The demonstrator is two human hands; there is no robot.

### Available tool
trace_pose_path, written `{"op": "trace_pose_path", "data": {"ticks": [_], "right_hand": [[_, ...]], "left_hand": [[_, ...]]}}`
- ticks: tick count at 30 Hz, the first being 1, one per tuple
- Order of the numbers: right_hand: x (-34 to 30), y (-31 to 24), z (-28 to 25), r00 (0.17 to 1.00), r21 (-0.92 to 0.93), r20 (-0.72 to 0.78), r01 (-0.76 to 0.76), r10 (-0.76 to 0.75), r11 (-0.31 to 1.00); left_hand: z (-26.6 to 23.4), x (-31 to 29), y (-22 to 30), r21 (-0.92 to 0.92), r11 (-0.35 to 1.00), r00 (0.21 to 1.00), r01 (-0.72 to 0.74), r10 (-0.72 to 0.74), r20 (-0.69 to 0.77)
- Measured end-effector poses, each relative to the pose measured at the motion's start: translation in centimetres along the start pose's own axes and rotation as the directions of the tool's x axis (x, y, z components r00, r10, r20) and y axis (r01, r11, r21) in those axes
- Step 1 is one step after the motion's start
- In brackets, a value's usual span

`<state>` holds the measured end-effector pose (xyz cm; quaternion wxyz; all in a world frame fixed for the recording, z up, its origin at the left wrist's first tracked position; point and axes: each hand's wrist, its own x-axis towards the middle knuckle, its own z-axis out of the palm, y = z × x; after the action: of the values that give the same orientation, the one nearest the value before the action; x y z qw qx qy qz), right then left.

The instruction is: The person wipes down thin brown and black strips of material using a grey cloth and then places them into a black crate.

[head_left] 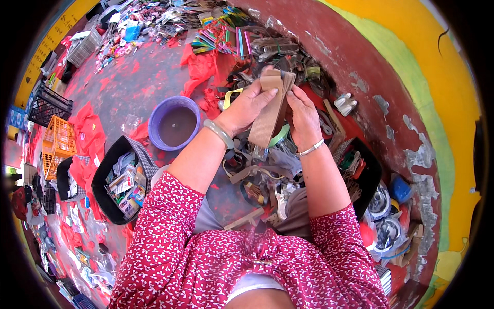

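Between my two hands is a folded length of wide tan ribbed strap (265, 126), its layers stacked and one end hanging down. My left hand (253, 104) closes on it from the left, thumb pressed across the flat face. On the other side, my right hand (304, 114) pinches the edge of the folded layers with thumb and fingers. Beneath the hands lies a heap of tangled straps and bands (252, 170) with clear plastic wrapping (288, 162). A green ring-shaped roll (279, 135) shows just behind the strap's lower part.
A purple basin of murky water (153, 126) stands to the left. Black boxes of packaged goods (98, 188) and of bundled items (374, 172) flank me. An orange crate (57, 147) sits far left. Piled goods line the peeling red wall (355, 56); red scraps (198, 69) litter the floor.
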<state>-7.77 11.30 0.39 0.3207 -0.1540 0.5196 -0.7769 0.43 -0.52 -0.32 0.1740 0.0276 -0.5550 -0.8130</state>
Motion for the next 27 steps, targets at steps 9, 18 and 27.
{"op": "trace_pose_path", "data": {"ticks": [9,18,27], "right_hand": [[1.0,1.6,-0.8,0.996,-0.291,-0.035,0.069,-0.083,0.954],[0.9,-1.5,-2.1,0.984,-0.003,0.169,-0.046,0.046,0.999],[-0.6,-2.1,-1.0,0.846,0.094,0.513,-0.221,0.143,0.971]], "left_hand": [[-1.0,0.2,-1.0,-0.158,0.948,0.961,0.277,-0.274,0.042],[-2.2,0.4,1.3,-0.695,0.704,0.988,0.145,-0.141,0.063],[-3.7,0.5,1.9,-0.784,0.618,0.997,-0.051,-0.015,-0.077]]}}
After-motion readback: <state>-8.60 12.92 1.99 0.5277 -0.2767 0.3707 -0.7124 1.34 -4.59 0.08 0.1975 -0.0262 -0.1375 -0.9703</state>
